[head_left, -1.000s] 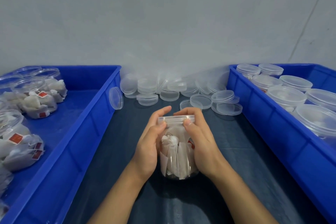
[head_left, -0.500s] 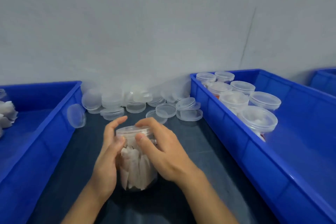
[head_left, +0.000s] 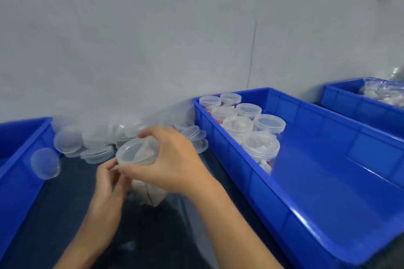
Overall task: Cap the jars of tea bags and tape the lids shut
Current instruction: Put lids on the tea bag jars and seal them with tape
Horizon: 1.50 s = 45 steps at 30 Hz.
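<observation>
From the head camera, a clear round plastic jar of white tea bags (head_left: 150,192) is held tilted over the dark surface (head_left: 54,207), its clear plastic lid (head_left: 136,152) seated on top and leaning toward the camera. The right hand (head_left: 172,164) curls over the lid and the upper wall of the jar, with its fingers (head_left: 150,132) arched across the lid's far rim and the thumb under the near rim. The left hand (head_left: 109,185) is at the jar's left side just under the lid; its fingers (head_left: 109,165) are bent in toward the jar wall and touch it, though motion blur hides how firmly they grip.

Behind the hands, a heap of loose clear plastic lids (head_left: 96,142) lies against the grey wall (head_left: 153,39), some stacked flat, some on edge. One single clear lid (head_left: 45,163) leans on the side of the blue plastic crate on the left (head_left: 19,172). To the right of the jar stands a large blue plastic crate (head_left: 328,192); a cluster of capped clear jars (head_left: 247,126) fills its far corner, the rest of its floor bare. Farther right, another blue crate (head_left: 354,102) holds clear plastic packages that are too blurred to make out.
</observation>
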Available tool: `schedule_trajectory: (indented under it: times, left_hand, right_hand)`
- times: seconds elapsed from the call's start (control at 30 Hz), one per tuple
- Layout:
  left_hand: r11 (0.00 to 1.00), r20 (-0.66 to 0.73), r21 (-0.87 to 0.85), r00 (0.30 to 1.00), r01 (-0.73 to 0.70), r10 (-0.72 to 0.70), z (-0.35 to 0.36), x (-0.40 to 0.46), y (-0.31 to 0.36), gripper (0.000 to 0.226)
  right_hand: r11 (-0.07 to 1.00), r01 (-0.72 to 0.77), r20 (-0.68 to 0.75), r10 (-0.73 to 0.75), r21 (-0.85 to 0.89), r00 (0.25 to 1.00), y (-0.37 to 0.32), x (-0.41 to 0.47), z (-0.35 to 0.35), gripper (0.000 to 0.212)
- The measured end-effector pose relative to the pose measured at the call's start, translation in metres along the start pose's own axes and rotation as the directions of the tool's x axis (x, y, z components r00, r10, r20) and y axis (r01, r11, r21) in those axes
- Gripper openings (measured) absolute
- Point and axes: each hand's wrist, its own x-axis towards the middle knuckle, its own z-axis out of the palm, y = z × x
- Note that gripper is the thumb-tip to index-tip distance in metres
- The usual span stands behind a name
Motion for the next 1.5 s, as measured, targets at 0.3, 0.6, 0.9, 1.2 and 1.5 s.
schedule_trajectory:
  times: [0.3, 0.6, 0.9, 1.2, 1.5]
  left_hand:
    - [0.970, 0.189, 0.067, 0.958, -0.232, 0.216, 0.059, -0.001, 0.072, 0.046]
    - [0.966, 0.420, -0.033, 0.873, -0.257, 0.247, 0.153, -0.030, 0.130, 0.048]
    - [0.973, 0.645, 0.129, 0.762, -0.194, 0.067, 0.187, -0.059, 0.118, 0.027]
    - [0.848, 0.646, 0.377, 0.762, -0.372, 0.048, 0.189, -0.062, 0.084, 0.026]
    - [0.912, 0.565, 0.269, 0.817, -0.309, 0.110, 0.156, -0.049, 0.079, 0.058]
  right_hand:
    - [0.990, -0.048, -0.186, 0.023, -0.130, 0.982, -0.024, 0.001, -0.107, 0.047]
    - [0.963, -0.196, -0.386, 0.112, -0.187, 0.915, -0.015, -0.050, -0.219, 0.041]
    - [0.920, -0.374, -0.298, 0.327, -0.115, 0.897, 0.036, -0.102, -0.227, 0.070]
    - [0.834, -0.526, 0.002, 0.534, -0.166, 0.845, 0.086, -0.105, -0.187, 0.085]
    - [0.725, -0.298, -0.139, 0.273, -0.621, 0.952, 0.063, -0.085, -0.156, 0.057]
